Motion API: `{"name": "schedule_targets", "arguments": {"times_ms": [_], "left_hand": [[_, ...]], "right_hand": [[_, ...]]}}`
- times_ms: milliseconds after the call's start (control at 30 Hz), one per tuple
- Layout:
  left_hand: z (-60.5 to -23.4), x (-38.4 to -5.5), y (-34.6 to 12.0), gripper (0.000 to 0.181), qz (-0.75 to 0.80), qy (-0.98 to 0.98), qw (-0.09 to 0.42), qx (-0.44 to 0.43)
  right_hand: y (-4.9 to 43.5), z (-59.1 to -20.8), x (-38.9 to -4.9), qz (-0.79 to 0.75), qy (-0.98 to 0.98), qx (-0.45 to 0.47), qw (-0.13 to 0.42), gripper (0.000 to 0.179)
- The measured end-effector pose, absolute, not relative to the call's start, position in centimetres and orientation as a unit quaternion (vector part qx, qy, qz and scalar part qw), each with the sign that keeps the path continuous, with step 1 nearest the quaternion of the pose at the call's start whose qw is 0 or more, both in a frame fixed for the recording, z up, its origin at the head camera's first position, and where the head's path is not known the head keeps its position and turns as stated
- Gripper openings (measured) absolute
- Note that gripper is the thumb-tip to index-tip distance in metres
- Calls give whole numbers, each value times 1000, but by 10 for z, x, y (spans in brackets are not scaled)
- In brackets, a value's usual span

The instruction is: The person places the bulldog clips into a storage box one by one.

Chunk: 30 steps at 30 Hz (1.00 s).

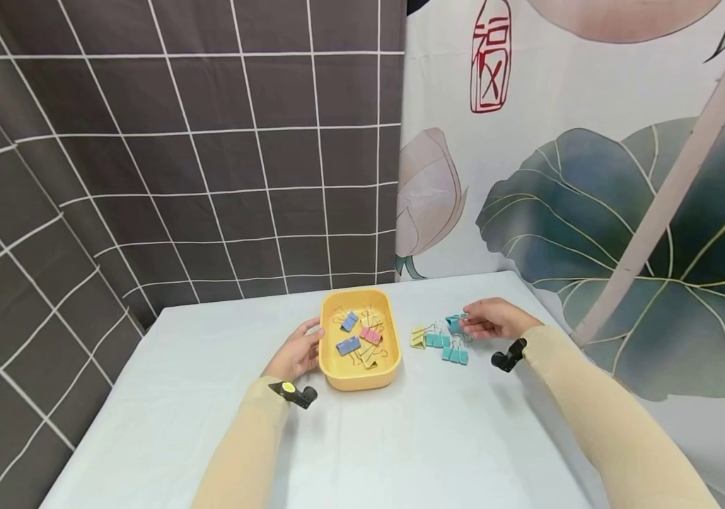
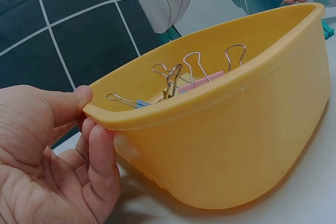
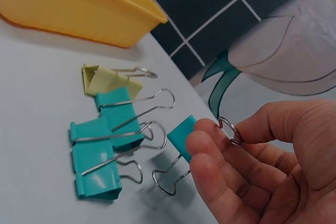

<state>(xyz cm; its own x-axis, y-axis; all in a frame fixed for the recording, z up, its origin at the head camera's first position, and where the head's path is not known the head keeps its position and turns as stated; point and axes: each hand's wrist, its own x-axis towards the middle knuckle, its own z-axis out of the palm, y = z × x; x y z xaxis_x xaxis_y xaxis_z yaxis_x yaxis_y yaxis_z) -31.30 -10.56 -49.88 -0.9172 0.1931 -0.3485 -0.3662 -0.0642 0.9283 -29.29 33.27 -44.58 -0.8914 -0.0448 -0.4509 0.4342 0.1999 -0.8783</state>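
Note:
A yellow plastic bin stands on the white table, with several blue, pink and yellow binder clips lying inside. My left hand pinches the bin's left rim between thumb and fingers. To the right of the bin, my right hand pinches the wire handle of a teal binder clip, which hangs partly behind the fingers. Beside it on the table lie two more teal binder clips and a yellow binder clip, close together.
The white tablecloth covers the table around the bin. A dark gridded cloth hangs behind and to the left. Behind and to the right hangs a white cloth printed with lotus leaves.

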Motion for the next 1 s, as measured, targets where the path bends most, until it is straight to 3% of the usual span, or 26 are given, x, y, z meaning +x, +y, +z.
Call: {"name": "schedule_targets", "arguments": {"times_ms": [1000], "left_hand": [[-495, -308, -103, 48, 723, 662, 182, -71]], "right_hand": [[270, -397, -318, -609, 772, 78, 165, 40]]}}
